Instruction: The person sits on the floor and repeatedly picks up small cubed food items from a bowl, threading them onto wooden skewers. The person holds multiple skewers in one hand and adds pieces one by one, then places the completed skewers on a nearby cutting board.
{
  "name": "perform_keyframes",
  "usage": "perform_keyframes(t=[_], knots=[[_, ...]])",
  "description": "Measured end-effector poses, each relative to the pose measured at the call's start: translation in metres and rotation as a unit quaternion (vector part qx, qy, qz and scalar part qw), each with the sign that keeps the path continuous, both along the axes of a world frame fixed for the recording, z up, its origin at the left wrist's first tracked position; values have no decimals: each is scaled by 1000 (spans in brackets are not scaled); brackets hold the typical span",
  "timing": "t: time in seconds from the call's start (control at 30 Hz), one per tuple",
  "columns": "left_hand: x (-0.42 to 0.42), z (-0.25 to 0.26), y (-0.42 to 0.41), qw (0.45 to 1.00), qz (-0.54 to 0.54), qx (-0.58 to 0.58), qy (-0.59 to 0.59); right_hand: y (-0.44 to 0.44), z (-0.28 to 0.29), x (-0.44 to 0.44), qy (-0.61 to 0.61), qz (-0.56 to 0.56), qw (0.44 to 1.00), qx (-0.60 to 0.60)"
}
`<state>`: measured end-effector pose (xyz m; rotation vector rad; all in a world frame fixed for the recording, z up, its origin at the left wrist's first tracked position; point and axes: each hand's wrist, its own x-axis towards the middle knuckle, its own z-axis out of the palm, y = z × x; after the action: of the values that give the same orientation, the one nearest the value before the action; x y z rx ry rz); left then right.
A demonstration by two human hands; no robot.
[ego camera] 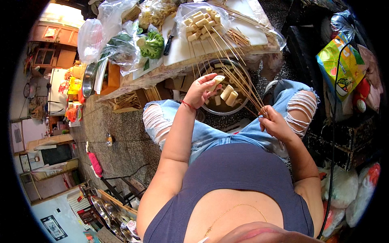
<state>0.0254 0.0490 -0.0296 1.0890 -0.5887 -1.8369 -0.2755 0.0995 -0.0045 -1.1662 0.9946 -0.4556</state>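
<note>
Pinched between the fingertips of my left hand (204,89) is a short pale hollow food piece (216,82), perhaps lotus root or bamboo shoot. A bundle of long thin bamboo skewers (243,83) is gripped near its lower ends by my right hand (273,121); the bundle fans up towards the table. Below both hands a round metal basin (223,113) on the floor holds murky liquid and more cut pieces (229,95). On the table, an open plastic bag (180,18) holds a pile of skewered pale cylindrical pieces (202,24).
The table's edge (136,83) runs across in front, bearing a white cutting board (179,56), a black-handled knife (168,45), broccoli (151,45) and plastic bags (91,39). A box of skewers (127,101) stands under it. A black cable (334,121) hangs at the right.
</note>
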Motion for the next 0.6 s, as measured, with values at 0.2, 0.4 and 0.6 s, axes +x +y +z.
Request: perform_keyframes(t=[0.2, 0.4, 0.6], knots=[[-7, 2, -4, 999, 23, 3, 28, 0, -10, 13, -65, -30, 997, 7], [-19, -1, -7, 999, 33, 11, 31, -3, 1, 24, -61, -60, 995, 61], [-43, 5, 3, 994, 33, -37, 97, -8, -4, 31, -103, -71, 991, 53]])
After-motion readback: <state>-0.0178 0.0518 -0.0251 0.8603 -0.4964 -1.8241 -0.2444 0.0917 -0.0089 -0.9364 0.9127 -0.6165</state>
